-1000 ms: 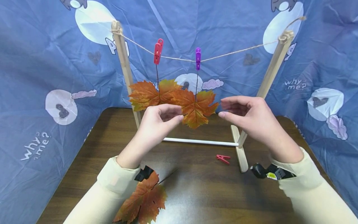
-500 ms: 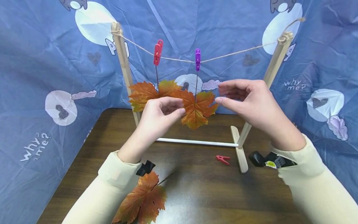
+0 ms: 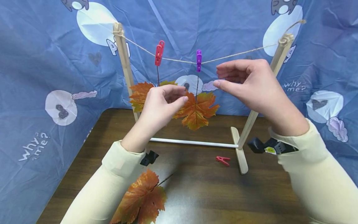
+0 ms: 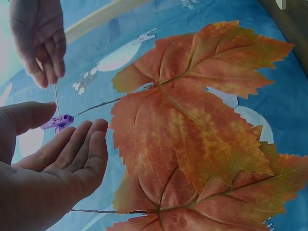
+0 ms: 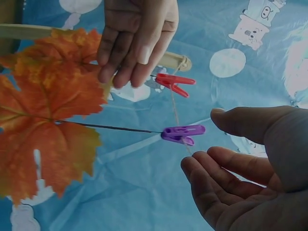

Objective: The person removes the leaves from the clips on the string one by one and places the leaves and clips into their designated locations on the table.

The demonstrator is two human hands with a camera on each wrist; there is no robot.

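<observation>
While the purple clothespin [image 3: 199,60] pins a light, floppy leaf [image 3: 195,109] by its thin stem to the slack string [image 3: 237,54], my right hand [image 3: 246,84], fingers loosely spread and empty, hovers beside it, so I judge the peg's stiff tail ends the correct grip point.

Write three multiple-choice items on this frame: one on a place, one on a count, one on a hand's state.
1. Where does the loose red clothespin lie?
A. on the table beside the rack's right foot
B. on the string
C. in the left hand

2. How many clothespins grip the string?
A. one
B. two
C. four

3. What does the right hand hold?
A. a leaf
B. the purple clothespin
C. nothing

Answers: 1 A, it rests on the table by the wooden foot. 2 B, one red clothespin and one purple clothespin. 3 C, its fingers are apart and empty in the right wrist view.
</observation>
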